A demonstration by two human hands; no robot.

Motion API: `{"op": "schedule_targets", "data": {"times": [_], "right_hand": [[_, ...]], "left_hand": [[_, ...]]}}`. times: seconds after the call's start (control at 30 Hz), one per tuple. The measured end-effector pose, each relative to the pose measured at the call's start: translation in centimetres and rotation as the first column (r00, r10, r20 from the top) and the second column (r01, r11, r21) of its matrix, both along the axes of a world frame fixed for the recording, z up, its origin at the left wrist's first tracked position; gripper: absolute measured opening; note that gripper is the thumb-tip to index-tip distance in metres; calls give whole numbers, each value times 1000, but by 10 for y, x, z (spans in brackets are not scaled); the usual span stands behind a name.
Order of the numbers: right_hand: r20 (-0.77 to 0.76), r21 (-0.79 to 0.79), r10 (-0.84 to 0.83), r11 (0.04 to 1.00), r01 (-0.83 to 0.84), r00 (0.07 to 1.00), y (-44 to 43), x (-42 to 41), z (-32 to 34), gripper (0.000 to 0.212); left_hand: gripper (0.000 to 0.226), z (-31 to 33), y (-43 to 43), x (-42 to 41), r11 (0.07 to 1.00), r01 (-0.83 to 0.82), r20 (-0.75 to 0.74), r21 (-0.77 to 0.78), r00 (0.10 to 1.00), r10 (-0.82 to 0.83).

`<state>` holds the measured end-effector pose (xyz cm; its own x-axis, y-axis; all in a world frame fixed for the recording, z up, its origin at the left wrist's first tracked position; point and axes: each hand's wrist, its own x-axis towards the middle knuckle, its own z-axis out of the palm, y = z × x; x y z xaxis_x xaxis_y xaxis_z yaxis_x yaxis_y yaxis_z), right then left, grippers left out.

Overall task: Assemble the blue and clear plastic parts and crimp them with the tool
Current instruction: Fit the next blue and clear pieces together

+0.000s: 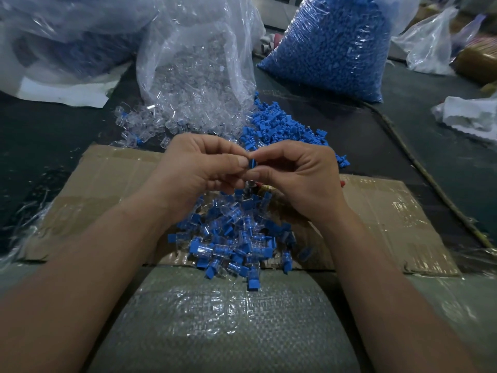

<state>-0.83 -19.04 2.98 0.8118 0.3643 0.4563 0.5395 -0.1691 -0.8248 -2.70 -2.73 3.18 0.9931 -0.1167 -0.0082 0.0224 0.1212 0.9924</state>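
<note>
My left hand [200,164] and my right hand [301,176] meet above the cardboard, fingertips together. Between them they pinch one small blue part [252,165]; any clear part held with it is hidden by the fingers. Under my right hand lies a tool [265,189] with a brown and red handle, mostly covered. Below the hands sits a pile of joined blue-and-clear pieces [236,238]. Loose clear parts [139,122] spill from an open bag [199,60]. Loose blue parts [282,127] lie heaped just beyond my hands.
A flattened cardboard sheet [390,216] covers the dark surface. A full bag of blue parts [336,47] stands at the back right. More plastic bags [67,36] crowd the back left and far right. A woven sack [220,319] lies closest to me.
</note>
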Motion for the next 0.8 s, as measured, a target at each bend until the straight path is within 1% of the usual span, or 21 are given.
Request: {"op": "schedule_targets", "data": {"times": [0.07, 0.17, 0.33, 0.5, 0.67, 0.8], "right_hand": [[-1, -7, -13, 1000, 13, 1000, -1, 0, 1, 33], [15, -34, -27, 999, 28, 1000, -2, -1, 1, 32], [22, -40, -32, 999, 33, 999, -2, 0, 0, 32], [31, -51, -33, 998, 34, 999, -3, 1, -1, 32], [68, -68, -44, 996, 49, 997, -3, 1, -2, 36], [90, -92, -51, 994, 60, 995, -3, 1, -2, 37]], "left_hand": [[15, 0, 2, 1, 999, 27, -10, -32, 1000, -28], [35, -1, 3, 3, 998, 46, -3, -48, 999, -46], [41, -1, 3, 3, 997, 48, -14, -67, 999, -49], [35, -1, 3, 2, 998, 25, -21, -58, 999, -27], [10, -2, 2, 2, 999, 29, -21, -28, 999, -29], [16, -3, 2, 3, 999, 23, -18, -23, 1000, -24]]}}
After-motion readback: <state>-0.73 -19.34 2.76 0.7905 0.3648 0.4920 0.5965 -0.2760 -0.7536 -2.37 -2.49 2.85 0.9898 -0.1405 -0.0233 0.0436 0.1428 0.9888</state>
